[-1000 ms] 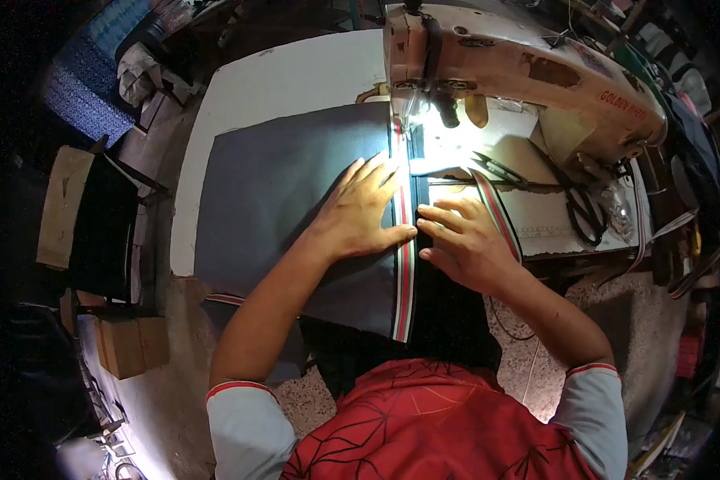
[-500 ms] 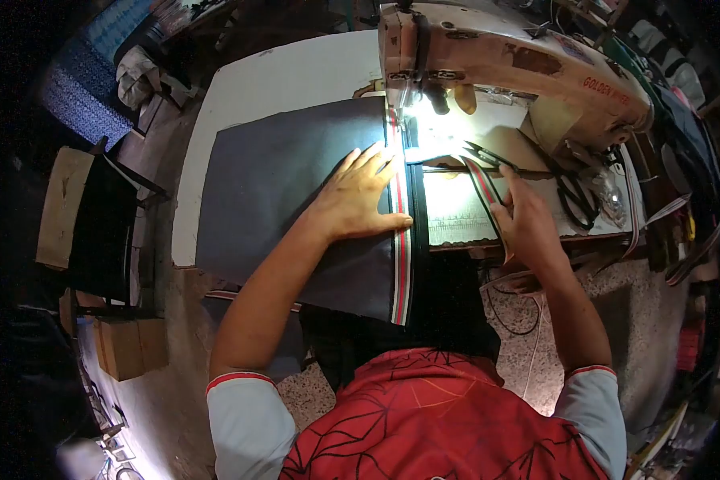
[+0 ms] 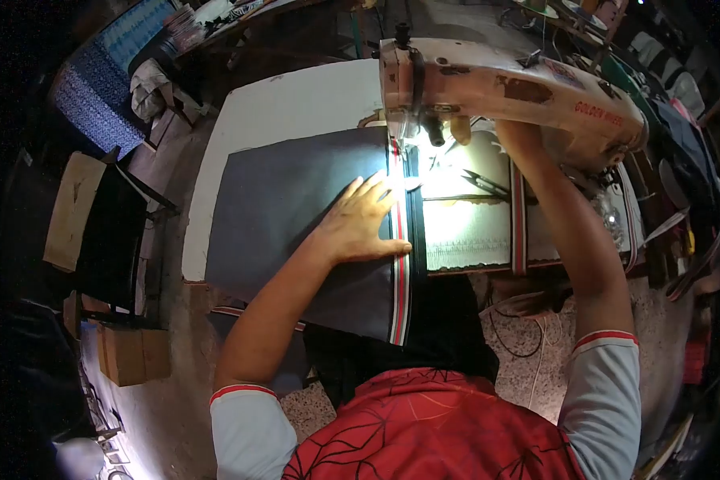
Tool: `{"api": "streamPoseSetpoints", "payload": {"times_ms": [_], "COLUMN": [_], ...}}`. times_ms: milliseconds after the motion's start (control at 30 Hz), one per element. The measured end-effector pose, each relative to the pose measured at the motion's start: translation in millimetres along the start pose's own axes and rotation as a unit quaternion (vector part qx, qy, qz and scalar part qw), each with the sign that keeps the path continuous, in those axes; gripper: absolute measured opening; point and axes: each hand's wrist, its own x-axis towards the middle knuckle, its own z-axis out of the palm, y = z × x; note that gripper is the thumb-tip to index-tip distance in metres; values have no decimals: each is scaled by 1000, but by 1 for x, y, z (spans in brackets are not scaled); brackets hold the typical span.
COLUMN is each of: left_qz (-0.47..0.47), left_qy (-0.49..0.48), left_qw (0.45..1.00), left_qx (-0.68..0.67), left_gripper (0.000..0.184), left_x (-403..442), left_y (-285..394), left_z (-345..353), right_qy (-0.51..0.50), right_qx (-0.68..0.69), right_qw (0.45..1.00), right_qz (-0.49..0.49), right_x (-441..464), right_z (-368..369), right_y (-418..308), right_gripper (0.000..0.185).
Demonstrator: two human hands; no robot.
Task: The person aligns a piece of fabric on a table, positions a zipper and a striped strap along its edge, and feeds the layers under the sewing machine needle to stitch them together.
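Observation:
My left hand (image 3: 366,222) lies flat with spread fingers on a dark grey fabric panel (image 3: 296,208). Its thumb and fingertips touch a red, white and black striped tape (image 3: 400,296) along the panel's right edge. That edge runs up under the needle area of a worn sewing machine (image 3: 504,80), lit by a bright lamp. My right hand (image 3: 520,136) reaches behind the machine's arm; its fingers are hidden. Just below its wrist, another strip of striped tape (image 3: 518,232) hangs over the table's front edge. Thread snips (image 3: 486,184) rest on the machine bed between both hands.
The white table (image 3: 296,100) extends behind and left of the panel. A chair (image 3: 96,224) and a cardboard box (image 3: 134,352) stand on the left. Clear plastic wrapping (image 3: 610,220) lies near the table's right end. Cables (image 3: 536,336) hang below the table.
My right hand has moved away from the snips and striped strip, up and forward behind the machine arm. The strip now hangs straighter and farther right. My left hand stays on the panel.

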Motion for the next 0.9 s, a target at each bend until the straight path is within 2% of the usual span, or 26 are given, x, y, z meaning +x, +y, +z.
{"api": "streamPoseSetpoints", "payload": {"times_ms": [67,100,200,267,333,400,467,500,567,667,733,767,833,867,900], "left_qz": [-3,-3,-4,-7,-4,-3,17,19,0,3,4,7,8,8,7], "left_qy": [20,16,8,-12,-8,-8,37,35,-6,10,11,10,8,7,6], "left_qw": [1000,1000,1000,1000,1000,1000,999,999,1000,999,999,999,999,999,1000], "left_qx": [2,5,11,25,25,23,21,22,27,36,33,33,31,30,29], "left_gripper": [87,87,86,87,86,86,83,83,82,81,80,79,78,78,78], "left_x": [-1,-1,0,0,1,0,1,1,1,0,0,1,2,1,1], "left_y": [-1,-1,2,5,6,5,3,4,8,7,7,7,7,7,7], "left_z": [5,5,0,-3,-5,-2,2,0,-5,-3,-3,-4,-5,-5,-4], "right_qy": [-46,-45,-144,-128,-226,-320,-261,-209,-211,-209,-295,-296,-333,-334,-345], "right_qx": [-31,-31,-85,45,36,127,164,159,148,113,104,104,73,73,59], "right_qw": [996,996,979,989,972,939,918,922,923,924,915,915,926,926,929], "right_qz": [63,63,115,60,-47,24,-249,-286,-285,-299,-253,-253,-160,-159,-120], "right_x": [5,7,10,-4,-15,-14,-25,-25,-24,-24,-31,-36,-42,-44,-41], "right_z": [1,0,-7,-27,-59,-83,-56,-56,-56,-57,-56,-55,-54,-58,-65], "right_y": [15,14,9,-14,-59,-97,-91,-95,-94,-95,-96,-96,-98,-100,-106], "right_gripper": [31,31,31,33,40,51,49,41,36,25,19,19,17,17,16]}}
